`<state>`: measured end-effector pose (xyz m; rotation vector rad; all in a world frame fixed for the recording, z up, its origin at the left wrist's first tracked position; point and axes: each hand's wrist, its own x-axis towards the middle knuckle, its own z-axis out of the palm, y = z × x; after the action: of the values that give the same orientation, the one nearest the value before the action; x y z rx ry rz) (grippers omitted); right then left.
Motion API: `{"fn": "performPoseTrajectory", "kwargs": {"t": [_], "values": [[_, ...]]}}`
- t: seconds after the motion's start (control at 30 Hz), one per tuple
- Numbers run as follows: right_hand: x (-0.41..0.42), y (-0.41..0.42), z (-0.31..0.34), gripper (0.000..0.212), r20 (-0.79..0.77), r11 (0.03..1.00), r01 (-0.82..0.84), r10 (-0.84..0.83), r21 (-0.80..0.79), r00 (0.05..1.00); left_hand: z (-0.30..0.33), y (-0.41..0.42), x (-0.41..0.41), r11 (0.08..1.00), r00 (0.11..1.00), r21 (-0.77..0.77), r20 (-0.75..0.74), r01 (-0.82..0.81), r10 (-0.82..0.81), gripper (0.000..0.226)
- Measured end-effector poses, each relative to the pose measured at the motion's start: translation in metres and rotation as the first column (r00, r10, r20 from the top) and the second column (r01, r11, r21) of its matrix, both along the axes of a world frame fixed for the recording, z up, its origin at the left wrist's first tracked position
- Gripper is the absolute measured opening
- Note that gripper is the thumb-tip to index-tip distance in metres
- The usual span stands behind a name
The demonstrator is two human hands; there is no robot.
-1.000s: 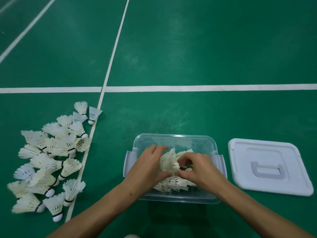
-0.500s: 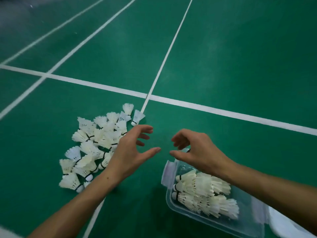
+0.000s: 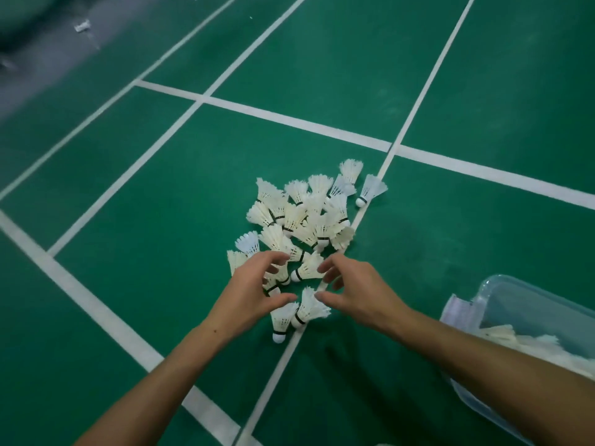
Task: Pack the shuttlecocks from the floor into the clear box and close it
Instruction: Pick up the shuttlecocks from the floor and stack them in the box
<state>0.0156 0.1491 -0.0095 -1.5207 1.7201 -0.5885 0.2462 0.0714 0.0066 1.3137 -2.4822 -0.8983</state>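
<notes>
— Where are the shuttlecocks?

— Most lie in a loose pile of shuttlecocks [image 3: 302, 220] on the green floor [image 3: 161, 194], spread beside and partly over a white court line [image 3: 370, 201]. One shuttlecock [image 3: 372, 189] sits a little apart at the far right edge of the pile, its cork on the line. Two more [image 3: 299, 312] lie nearest the person, side by side, corks pointing toward the camera.

— And the hands?

— Both reach over the near end of the pile. The left hand [image 3: 249, 300] has its fingers spread and bent like a claw, thumb out, holding nothing. The right hand [image 3: 359, 291] is the same, fingers fanned and curved, thumb tip just above the feathers of the nearest pair. Whether either touches a shuttlecock, I cannot tell.

— The clear box?

— The clear box [image 3: 521, 304] stands on the floor at the right edge, well apart from the pile, uncovered, with white shuttlecocks inside [image 3: 502, 336]. The right forearm crosses in front of it.
</notes>
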Motion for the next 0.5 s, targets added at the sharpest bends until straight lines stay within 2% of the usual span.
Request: {"fn": "performPoseTrajectory", "kwargs": {"t": [0.07, 0.17, 0.33, 0.43, 0.5], "values": [[0.014, 0.001, -0.011, 0.044, -0.018, 0.999, -0.018, 0.019, 0.036, 1.000, -0.010, 0.001, 0.006, 0.999, 0.998, -0.028, 0.059, 0.034, -0.033, 0.067], [0.029, 0.005, -0.023, 0.049, -0.064, 0.998, -0.028, 0.032, 0.061, 0.997, -0.025, 0.003, 0.013, 0.986, 0.983, -0.149, 0.175, 0.076, -0.049, 0.065], [0.046, 0.010, -0.033, 0.055, -0.152, 0.997, -0.051, 0.060, 0.060, 0.987, -0.034, 0.008, 0.020, 0.972, 0.974, -0.236, 0.222, 0.023, 0.030, 0.074], [0.047, 0.012, -0.038, 0.052, -0.178, 0.997, -0.048, 0.058, 0.061, 0.982, -0.038, 0.004, 0.014, 0.953, 0.925, -0.251, 0.374, 0.167, -0.063, 0.081], [0.046, 0.013, -0.040, 0.049, -0.176, 0.998, -0.022, 0.033, 0.066, 0.984, -0.041, 0.001, 0.009, 0.931, 0.889, -0.263, 0.443, 0.252, -0.115, 0.077]]}}
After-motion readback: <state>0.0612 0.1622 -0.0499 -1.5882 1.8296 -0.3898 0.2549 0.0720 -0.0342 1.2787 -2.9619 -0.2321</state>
